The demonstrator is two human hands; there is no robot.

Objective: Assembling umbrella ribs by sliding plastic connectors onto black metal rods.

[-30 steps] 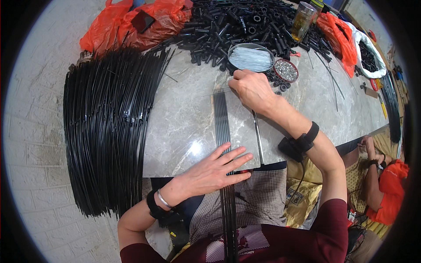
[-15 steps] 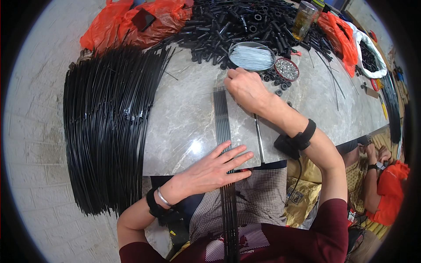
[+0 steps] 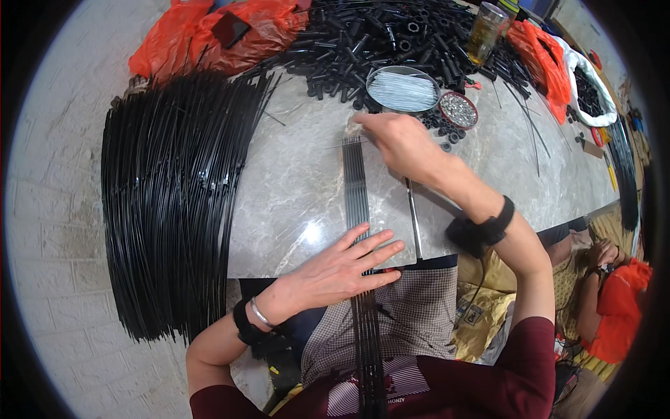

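Several thin black rods [image 3: 356, 188] lie side by side in a flat row, running from the tabletop over its near edge toward my body. My left hand [image 3: 335, 271] rests flat across them near that edge, fingers spread. Across their far ends lies a thin wire [image 3: 333, 147]. Just beyond those ends hovers my right hand [image 3: 408, 145], thumb and fingers closed together; whatever is in the pinch is too small or hidden to name. Near it stand an oval dish of thin white sticks [image 3: 403, 91] and a round red-rimmed dish of small silver pieces [image 3: 458, 110].
A thick bundle of black rods [image 3: 178, 202] hangs over the table's left side. Behind lie a heap of black plastic parts [image 3: 391, 35], red plastic bags [image 3: 237, 42] and a jar of liquid [image 3: 484, 35]. A co-worker in a red top [image 3: 620, 307] sits at far right.
My right hand has lifted slightly away from the rods' far ends and moved a little to the right. My left hand stays in place on the rods.
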